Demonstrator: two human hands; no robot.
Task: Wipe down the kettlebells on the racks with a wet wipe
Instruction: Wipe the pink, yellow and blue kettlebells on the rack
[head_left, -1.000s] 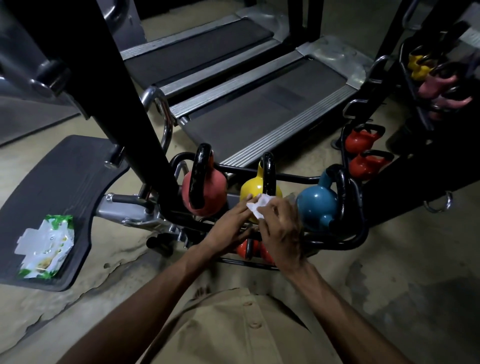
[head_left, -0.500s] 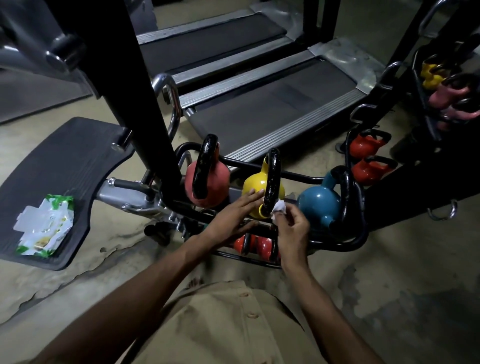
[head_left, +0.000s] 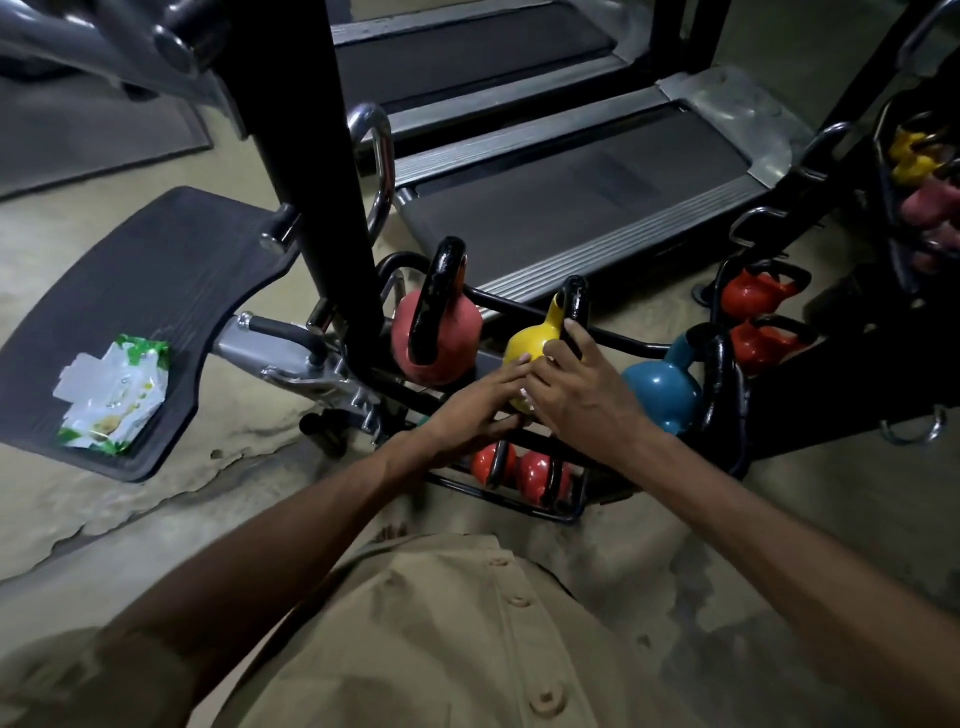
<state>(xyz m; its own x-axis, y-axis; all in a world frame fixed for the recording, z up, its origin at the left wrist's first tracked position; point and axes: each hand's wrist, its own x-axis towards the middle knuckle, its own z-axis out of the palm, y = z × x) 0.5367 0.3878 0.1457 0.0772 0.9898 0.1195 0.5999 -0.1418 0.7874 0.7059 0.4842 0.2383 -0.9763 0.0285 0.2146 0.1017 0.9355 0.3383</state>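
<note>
A glossy, round-bellied yellow kettlebell (head_left: 535, 345) with a thick black loop handle (head_left: 575, 301) sits on the upper rail of a black tubular-steel rack (head_left: 631, 340). The right hand (head_left: 582, 400) is clamped on it. Its fingers (head_left: 570, 335) curl round the lower part of the handle, and the palm covers the bell's near right side. The left hand (head_left: 475, 413) lies flat and relaxed, its straight fingertips touching the bell's near left flank, just beside the right thumb. Of the white wet wipe (head_left: 527, 404) only a small pale sliver shows between the two hands, against the yellow body; how it is held I cannot tell.

Left of the yellow kettlebell stands a matt salmon-pink kettlebell (head_left: 447, 343), and right of it a smooth blue kettlebell (head_left: 662, 389); both have black handles. Below it, on the lower tier, lie small shiny red kettlebells (head_left: 535, 475). Well to its left, a crinkled green-and-white plastic wipe pack (head_left: 114, 397) rests on a ribbed black rubber footplate (head_left: 156, 291). Beyond it stretches a treadmill deck (head_left: 571, 208) with a dull grey belt and ridged aluminium side rails.
</note>
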